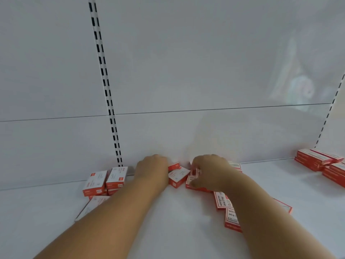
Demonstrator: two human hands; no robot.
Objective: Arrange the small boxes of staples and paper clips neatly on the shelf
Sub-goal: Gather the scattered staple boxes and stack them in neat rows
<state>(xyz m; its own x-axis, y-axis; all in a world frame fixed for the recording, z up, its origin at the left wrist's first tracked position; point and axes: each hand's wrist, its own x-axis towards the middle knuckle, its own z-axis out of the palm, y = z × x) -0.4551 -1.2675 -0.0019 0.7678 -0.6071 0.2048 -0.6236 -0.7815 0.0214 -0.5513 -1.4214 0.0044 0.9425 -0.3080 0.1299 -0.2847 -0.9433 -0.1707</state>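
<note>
Both arms are reaching deep onto the white shelf, toward the back panel. The left hand is resting knuckles-up beside a tilted red-and-white box lying askew near the back edge; its fingers are curling away from the camera, so whether its grip is closing on anything cannot be told. The right hand is pinching its fingers together on a small box in the loose cluster at the centre.

The boxes are sitting in several groups. A tidy pair of stacks is standing to the left, just beside the slotted upright, with another box lying flat in front of it, partly hidden by the left forearm. Scattered boxes are trailing forward under the right forearm, at mixed angles. A further stack is waiting at the far right, well apart from the hands.

The step in hand appears to be squaring up the middle cluster. To do it well, the person should be turning each box so its long edge runs parallel to the back panel, labels facing the same way, then sliding it flush against its neighbour rather than dropping it. Using the left hand as a stop while the right feeds boxes in would probably be keeping the row straight.
</note>
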